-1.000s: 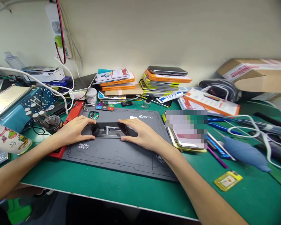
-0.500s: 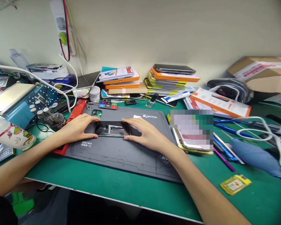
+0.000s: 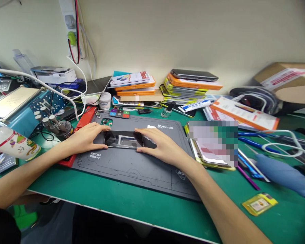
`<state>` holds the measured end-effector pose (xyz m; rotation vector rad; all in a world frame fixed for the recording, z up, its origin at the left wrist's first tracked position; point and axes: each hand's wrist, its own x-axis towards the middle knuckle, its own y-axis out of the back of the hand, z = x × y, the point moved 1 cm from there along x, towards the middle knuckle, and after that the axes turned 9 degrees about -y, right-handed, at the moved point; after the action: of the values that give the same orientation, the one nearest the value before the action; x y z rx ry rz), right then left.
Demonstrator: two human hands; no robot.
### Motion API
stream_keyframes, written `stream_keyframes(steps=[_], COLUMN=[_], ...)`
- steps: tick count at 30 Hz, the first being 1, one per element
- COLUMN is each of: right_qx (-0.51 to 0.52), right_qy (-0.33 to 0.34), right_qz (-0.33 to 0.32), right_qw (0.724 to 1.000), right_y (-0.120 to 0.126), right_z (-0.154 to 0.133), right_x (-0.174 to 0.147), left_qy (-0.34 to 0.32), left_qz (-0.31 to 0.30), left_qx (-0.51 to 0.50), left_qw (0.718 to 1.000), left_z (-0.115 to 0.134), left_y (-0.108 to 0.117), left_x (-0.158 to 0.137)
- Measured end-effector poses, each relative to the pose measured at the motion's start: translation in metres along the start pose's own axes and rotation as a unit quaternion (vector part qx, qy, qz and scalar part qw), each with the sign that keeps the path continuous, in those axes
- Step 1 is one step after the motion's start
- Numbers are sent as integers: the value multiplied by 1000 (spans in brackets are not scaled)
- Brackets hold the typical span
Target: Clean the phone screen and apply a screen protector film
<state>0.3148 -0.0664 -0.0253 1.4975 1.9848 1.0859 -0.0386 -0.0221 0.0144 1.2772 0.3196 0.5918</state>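
Observation:
A dark, glossy smartphone is held sideways over the grey work mat, and its screen mirrors bright shapes. My left hand grips its left end between thumb and fingers. At the right end, my right hand pinches it the same way. Just behind my left fingertips, small parts lie in a green recess of the mat. A scrap of white paper shows behind my right fingers. The underside of the phone is hidden.
Stacked orange boxes and a taller pile stand along the wall. A screwdriver holder and a patterned cup are at left. To the right lie a blue air blower and a yellow packet.
The whole view has shifted slightly, so the bench things appear a little further right. Both hands keep their hold on the phone, with hardly any change in its pose.

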Motion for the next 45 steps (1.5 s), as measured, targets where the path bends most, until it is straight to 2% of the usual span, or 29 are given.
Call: stream_keyframes(steps=[3,5,7,10,19,22,28,32,35,39,45], right_qx=[26,63,82,33,-162,-162,-200,-122,-87,-124,-159], right_qy=[-11,-22,-34,-29,11,3,18,42,81,143,185], right_qz=[-10,8,70,157,139,133,166,203,162,96,86], right_qw=[1000,998,994,987,977,978,965,971,980,977,966], right_y=[6,12,18,23,17,13,13,21,20,11,7], right_z=[1,5,12,23,26,25,17,0,-10,-16,-23], right_x=[-2,-3,-3,-3,-3,-4,-4,-10,-12,-13,-18], left_qy=[-3,-7,-11,-14,-12,-9,-9,-8,-8,-11,-14], left_qz=[-1,0,1,3,12,8,1,4,11,11,4], left_qx=[2,4,4,3,-5,-2,6,-2,-10,-17,-10], left_qw=[1000,1000,1000,1000,1000,1000,1000,1000,1000,1000,1000], left_z=[-1,-2,-2,-2,-4,-3,0,-1,0,2,6], left_y=[0,-1,0,0,-2,-2,-1,-2,-2,-1,-2], left_x=[-1,0,0,1,1,1,0,-1,0,1,2])
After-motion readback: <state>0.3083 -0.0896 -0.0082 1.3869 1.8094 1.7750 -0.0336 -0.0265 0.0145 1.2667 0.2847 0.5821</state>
